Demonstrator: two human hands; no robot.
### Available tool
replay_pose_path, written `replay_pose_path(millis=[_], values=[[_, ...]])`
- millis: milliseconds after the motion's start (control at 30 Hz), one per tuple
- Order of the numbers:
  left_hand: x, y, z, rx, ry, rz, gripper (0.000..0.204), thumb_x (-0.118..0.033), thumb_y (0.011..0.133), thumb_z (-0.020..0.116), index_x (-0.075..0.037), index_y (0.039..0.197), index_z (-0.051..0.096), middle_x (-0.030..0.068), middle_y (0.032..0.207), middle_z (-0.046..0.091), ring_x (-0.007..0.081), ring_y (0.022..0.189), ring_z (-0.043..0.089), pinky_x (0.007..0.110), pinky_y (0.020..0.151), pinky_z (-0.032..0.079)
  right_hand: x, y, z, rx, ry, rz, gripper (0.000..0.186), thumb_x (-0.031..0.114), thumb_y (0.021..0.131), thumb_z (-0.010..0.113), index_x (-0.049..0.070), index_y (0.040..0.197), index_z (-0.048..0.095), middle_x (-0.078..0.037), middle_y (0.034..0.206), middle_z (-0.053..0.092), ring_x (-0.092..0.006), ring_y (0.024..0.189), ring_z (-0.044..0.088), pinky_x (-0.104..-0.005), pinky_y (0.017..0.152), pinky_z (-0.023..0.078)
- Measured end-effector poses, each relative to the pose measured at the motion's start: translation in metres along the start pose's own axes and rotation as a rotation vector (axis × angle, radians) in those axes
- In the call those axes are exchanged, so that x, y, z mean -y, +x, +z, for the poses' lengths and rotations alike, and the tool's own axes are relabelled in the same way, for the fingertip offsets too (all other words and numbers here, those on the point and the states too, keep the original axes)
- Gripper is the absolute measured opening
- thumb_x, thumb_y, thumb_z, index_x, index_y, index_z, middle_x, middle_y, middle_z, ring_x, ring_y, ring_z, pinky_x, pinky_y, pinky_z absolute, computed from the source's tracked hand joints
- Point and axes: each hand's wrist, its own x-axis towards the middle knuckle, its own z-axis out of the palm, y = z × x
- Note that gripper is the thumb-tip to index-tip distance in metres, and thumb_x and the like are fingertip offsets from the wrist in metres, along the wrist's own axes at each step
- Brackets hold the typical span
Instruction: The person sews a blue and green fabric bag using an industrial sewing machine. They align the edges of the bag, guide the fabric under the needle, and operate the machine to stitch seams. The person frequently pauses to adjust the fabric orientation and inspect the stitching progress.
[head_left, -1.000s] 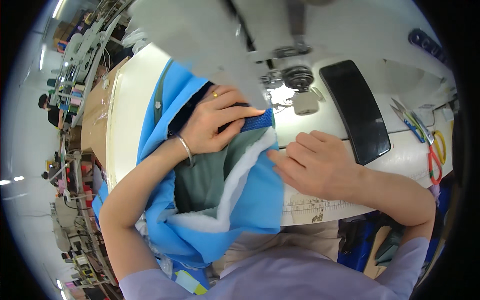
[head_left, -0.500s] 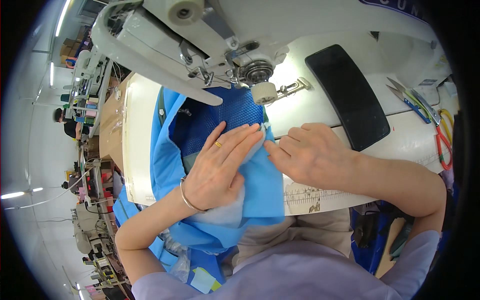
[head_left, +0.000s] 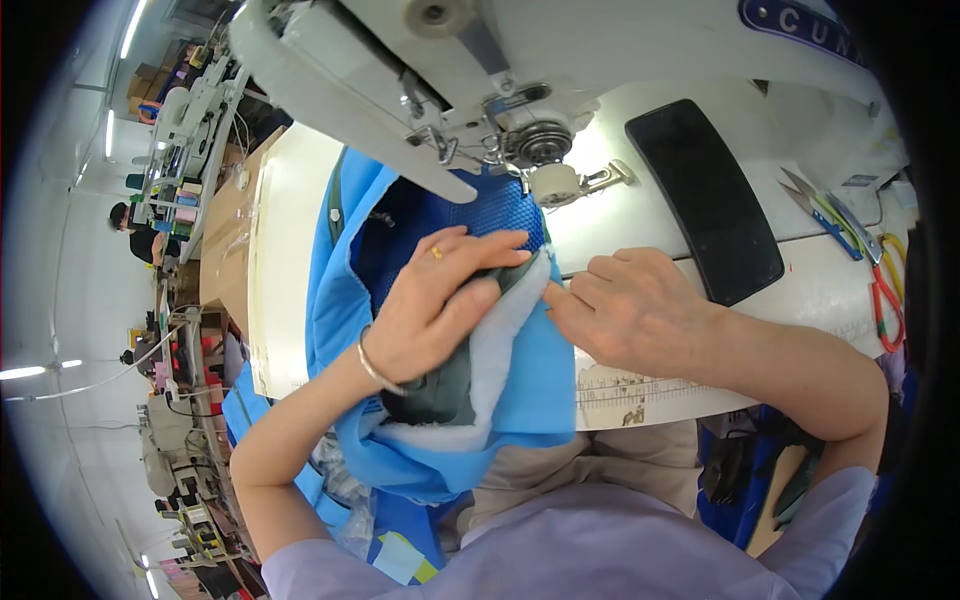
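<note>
Blue cloth [head_left: 540, 385] lies on the surface [head_left: 290, 230] at 7 o'clock from the sewing machine [head_left: 640, 60], its white padding [head_left: 500, 345] and grey-green lining [head_left: 445, 397] exposed. Left hand [head_left: 420, 312] rests over the lining, fingers extended, thumb apart; whether it pinches cannot be told. Right hand [head_left: 635, 315], at 3 o'clock from the left, is curled, fingertips at the cloth's edge; a grip cannot be confirmed. From it, a black phone [head_left: 705, 205] lies at 1 o'clock, scissors [head_left: 866, 243] at 2 o'clock
</note>
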Motion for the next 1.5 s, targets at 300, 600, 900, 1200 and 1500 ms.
replay_pose_path(millis=[300,600,900,1200,1500], values=[[0.035,0.011,0.018,-0.106,0.18,0.247,0.045,0.006,0.08,0.06,-0.009,0.12,0.075,0.0046,0.11,0.069,0.0244,0.101,0.059,0.035,0.089,0.039,-0.001,0.0,-0.002,0.026,0.015,0.035,0.013,0.012,0.071,0.07,0.006,0.08,0.062,0.001,0.064,0.051,-0.0135,0.06,0.057,-0.0296,0.05,0.044],[0.053,0.012,0.018,-0.13,0.226,0.419,0.05,0.001,0.075,0.06,-0.011,0.122,0.073,0.0091,0.119,0.063,0.0313,0.108,0.059,0.048,0.103,0.045,0.001,0.004,-0.001,0.048,0.005,0.037,0.02,0.013,0.076,0.073,0.006,0.093,0.066,0.003,0.063,0.047,-0.0118,0.057,0.055,-0.0291,0.049,0.044],[0.065,0.022,0.021,-0.199,0.211,0.476,0.049,0.001,0.076,0.062,-0.011,0.122,0.072,0.0106,0.118,0.062,0.0346,0.111,0.058,0.047,0.102,0.046,-0.002,0.011,-0.005,0.102,-0.051,0.031,0.025,0.017,0.083,0.078,0.004,0.103,0.069,0.003,0.064,0.051,-0.0119,0.057,0.056,-0.0295,0.047,0.043],[0.085,0.04,0.009,-0.205,0.204,0.489,0.04,-0.003,0.083,0.065,-0.011,0.121,0.071,0.0104,0.117,0.063,0.0317,0.111,0.058,0.044,0.101,0.047,-0.003,0.015,-0.001,0.108,0.015,0.137,0.025,0.019,0.086,0.076,0.008,0.108,0.071,0.001,0.064,0.057,-0.0161,0.057,0.061,-0.0313,0.048,0.045],[0.065,-0.068,-0.068,-0.53,0.361,0.156,0.031,-0.003,0.09,0.064,-0.007,0.119,0.074,0.0133,0.121,0.071,0.031,0.111,0.068,0.039,0.095,0.055,0.036,0.026,-0.03,-0.138,0.155,-0.013,0.034,0.005,0.075,0.078,0.006,0.11,0.074,0.0,0.067,0.059,-0.0184,0.054,0.055,-0.0323,0.048,0.042]])
